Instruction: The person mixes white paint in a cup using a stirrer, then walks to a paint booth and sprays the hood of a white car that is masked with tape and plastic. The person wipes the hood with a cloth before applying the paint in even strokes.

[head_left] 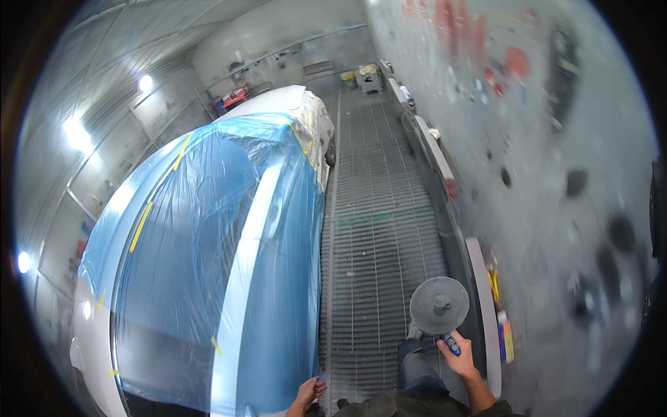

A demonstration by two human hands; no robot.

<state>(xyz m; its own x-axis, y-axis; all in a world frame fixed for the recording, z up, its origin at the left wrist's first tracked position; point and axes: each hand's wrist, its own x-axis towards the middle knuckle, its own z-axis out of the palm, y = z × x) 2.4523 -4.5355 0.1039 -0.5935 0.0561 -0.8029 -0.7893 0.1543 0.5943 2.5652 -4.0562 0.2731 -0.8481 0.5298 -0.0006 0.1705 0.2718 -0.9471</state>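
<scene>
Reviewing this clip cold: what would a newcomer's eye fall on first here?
Probably the big vehicle filling the left side, draped in shiny blue-tinted plastic film with strips of yellow tape. Next, the round grey tool at lower right, held by its handle in the person's right hand above the slatted floor. Then the grey wall at right, blotched with red and dark marks.

Right hand (462, 356) grips round, translucent grey tool (439, 306) by blue handle (452, 345); left hand (306, 394) near blue plastic sheeting (281, 333).
</scene>
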